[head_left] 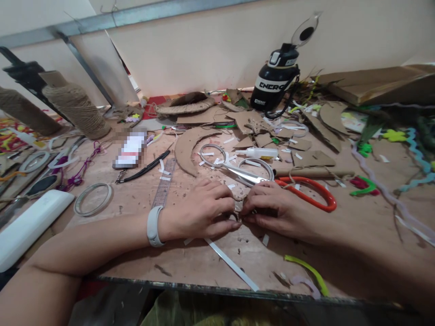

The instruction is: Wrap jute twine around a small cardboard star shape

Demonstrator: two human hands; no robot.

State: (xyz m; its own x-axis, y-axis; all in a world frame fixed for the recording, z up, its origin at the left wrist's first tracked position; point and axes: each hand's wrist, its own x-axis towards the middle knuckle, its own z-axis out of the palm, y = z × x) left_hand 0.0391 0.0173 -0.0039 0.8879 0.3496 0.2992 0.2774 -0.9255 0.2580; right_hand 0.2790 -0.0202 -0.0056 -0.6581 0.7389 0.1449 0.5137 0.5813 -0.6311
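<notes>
My left hand (199, 210) and my right hand (275, 213) meet fingertip to fingertip low over the wooden table (190, 262). Together they pinch a small grey-brown piece (239, 206), mostly hidden by the fingers. A white band circles my left wrist. Just behind my hands lie scissors (238, 172) with orange handles (314, 194). A clear ring (212, 156) and a glue bottle (258, 153) rest further back. A curved cardboard cutout (186, 149) lies behind my left hand.
A clear ruler (163, 185), a tape ring (93, 198), a white case (30, 224) and twine spools (76, 108) sit left. A black bottle (277, 81) stands at the back. Cardboard scraps, pipe cleaners (363, 185) and a green strip (309, 271) lie right.
</notes>
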